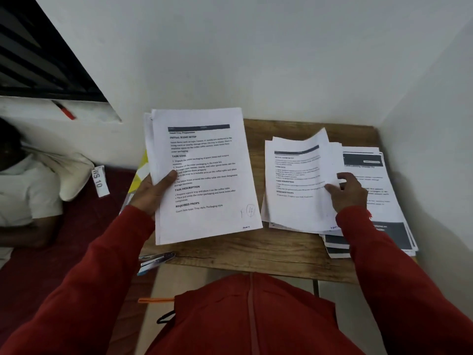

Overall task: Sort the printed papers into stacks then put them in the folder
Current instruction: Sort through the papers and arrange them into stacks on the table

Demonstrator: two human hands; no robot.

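My left hand [153, 189] grips a thin bundle of printed sheets [204, 172] by its left edge, thumb on the top page, holding it above the left part of the wooden table [256, 249]. My right hand [349, 192] pinches the right edge of the top sheet [299, 185] of a middle stack; that sheet's upper right corner curls upward. Further right lies another stack with dark header bands [378, 190], partly covered by my hand. A yellow and white folder [142, 172] peeks out behind the held bundle at the table's left edge.
A stapler [156, 260] sits at the table's front left corner. White walls close in behind and to the right. Left of the table a person in a white shirt [23, 190] lies on a dark red bed, with a pillow tagged "WS 10" [99, 181].
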